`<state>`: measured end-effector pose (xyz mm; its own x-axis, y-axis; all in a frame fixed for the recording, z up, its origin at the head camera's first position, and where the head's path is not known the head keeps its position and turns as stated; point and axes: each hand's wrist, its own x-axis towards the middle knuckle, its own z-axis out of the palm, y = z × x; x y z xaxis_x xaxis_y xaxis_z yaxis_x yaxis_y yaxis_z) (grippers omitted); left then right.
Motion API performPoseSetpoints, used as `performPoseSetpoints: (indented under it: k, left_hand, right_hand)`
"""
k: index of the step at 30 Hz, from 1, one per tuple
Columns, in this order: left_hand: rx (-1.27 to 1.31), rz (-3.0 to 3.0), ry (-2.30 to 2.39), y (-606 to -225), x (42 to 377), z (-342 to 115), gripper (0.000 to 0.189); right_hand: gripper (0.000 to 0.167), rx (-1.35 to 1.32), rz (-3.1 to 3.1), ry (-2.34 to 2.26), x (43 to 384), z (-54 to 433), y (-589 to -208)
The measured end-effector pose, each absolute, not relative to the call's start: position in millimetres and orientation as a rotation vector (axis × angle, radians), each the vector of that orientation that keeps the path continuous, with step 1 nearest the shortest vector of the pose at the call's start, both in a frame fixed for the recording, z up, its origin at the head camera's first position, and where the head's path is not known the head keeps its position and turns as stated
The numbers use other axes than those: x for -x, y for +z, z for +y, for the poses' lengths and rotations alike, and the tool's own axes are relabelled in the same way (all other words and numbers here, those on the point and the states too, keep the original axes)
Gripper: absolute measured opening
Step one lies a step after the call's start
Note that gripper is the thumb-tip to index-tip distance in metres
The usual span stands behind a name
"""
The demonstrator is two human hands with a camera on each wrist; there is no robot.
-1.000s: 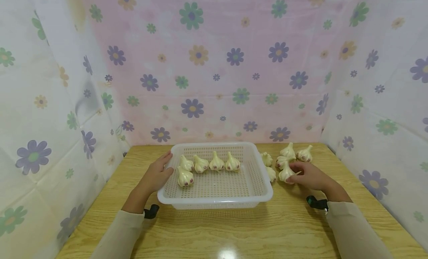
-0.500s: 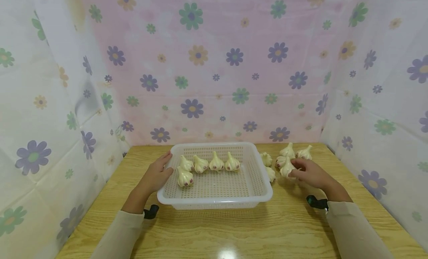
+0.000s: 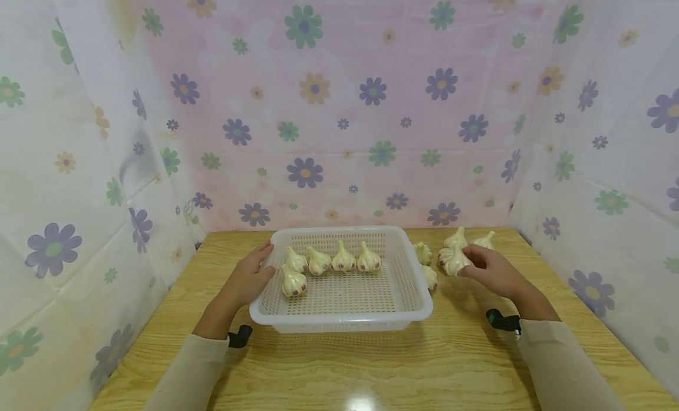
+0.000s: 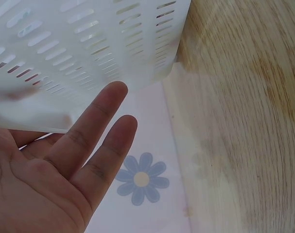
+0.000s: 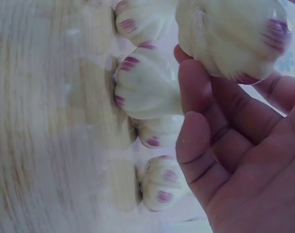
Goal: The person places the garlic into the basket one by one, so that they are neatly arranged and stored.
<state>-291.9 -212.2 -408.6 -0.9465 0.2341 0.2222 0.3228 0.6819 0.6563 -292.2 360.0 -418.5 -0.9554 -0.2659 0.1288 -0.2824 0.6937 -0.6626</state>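
Observation:
A white plastic basket [image 3: 339, 318] stands on the table with several garlic bulbs [image 3: 343, 259] along its back and left. My left hand [image 3: 248, 281] rests at its left rim; in the left wrist view two fingers [image 4: 106, 111] extend straight beside the slotted wall, and others are partly hidden by the rim. My right hand [image 3: 495, 272] pinches a garlic bulb [image 3: 456, 262] between thumb and fingers, right of the basket. In the right wrist view this garlic bulb [image 5: 234, 36] shows purple patches, and more bulbs [image 5: 147, 87] lie behind it.
Loose garlic bulbs [image 3: 456, 239] lie on the wooden table [image 3: 339, 370] at the back right. Others [image 3: 422, 253] sit right against the basket's right side. A flowered cloth [image 3: 339, 134] hangs behind and on both sides.
My right hand has raised the garlic bulb slightly and shifted it a little toward the back of the table. The left hand and basket hold their place.

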Motion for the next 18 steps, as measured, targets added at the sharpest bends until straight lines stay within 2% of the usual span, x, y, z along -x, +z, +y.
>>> performPoseSetpoints:
  k: [6,12,18]
  left_hand:
    - [0.462,-2.769,-1.130,-408.7,292.1,-212.0,0.065]
    - [0.466,-2.769,-1.115,-409.8,292.7,-212.3,0.065]
    - [0.464,-2.779,-1.093,-408.2,292.4,-213.4,0.066]
  right_hand:
    - [0.058,-0.461,-2.819,1.084,288.8,355.9,-411.9]
    - [0.065,-0.454,-2.797,1.104,284.7,351.7,-406.9]
    - [0.063,-0.495,-2.749,1.167,283.2,347.9,-400.7]
